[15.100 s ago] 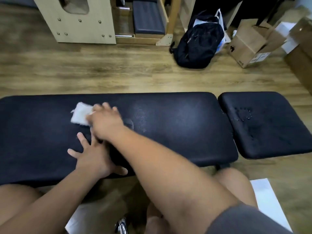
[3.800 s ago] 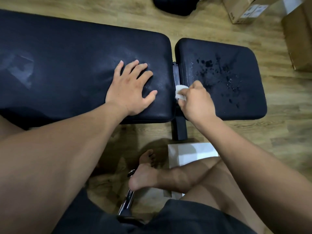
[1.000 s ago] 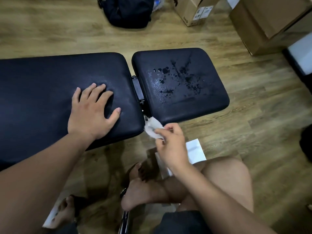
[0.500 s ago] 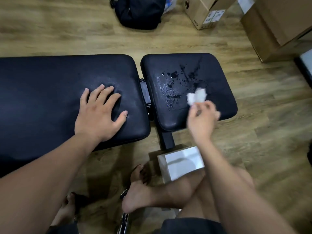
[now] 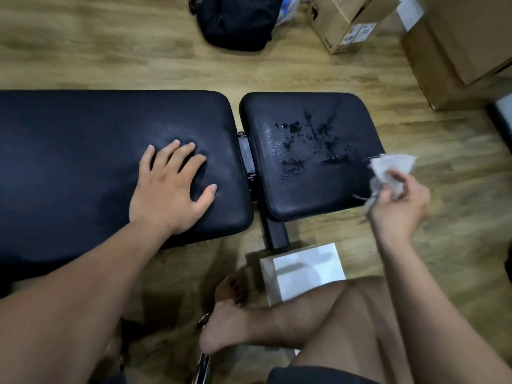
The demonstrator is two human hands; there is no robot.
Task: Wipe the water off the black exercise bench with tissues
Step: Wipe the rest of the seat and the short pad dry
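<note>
Left grip (image 5: 171, 189) lies flat, fingers spread, on long pad (image 5: 83, 148), probably bracing the surface. Right grip (image 5: 396, 209) pinches crumpled tissue (image 5: 390, 170) at the right edge of seat pad (image 5: 304, 195), near unwiped water (image 5: 310, 134), apparently poised to wipe.

The bench (image 5: 69, 151) runs off the left edge; the tissue (image 5: 393, 169) is blurred.

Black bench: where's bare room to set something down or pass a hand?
Free: the long black padded bench section left of the left hand; the short black seat pad's near strip below the water drops; wooden floor between bench and black backpack. Crowded: floor near the white box and legs; right hand holds the crumpled white tissue at the pad's right edge.
</note>
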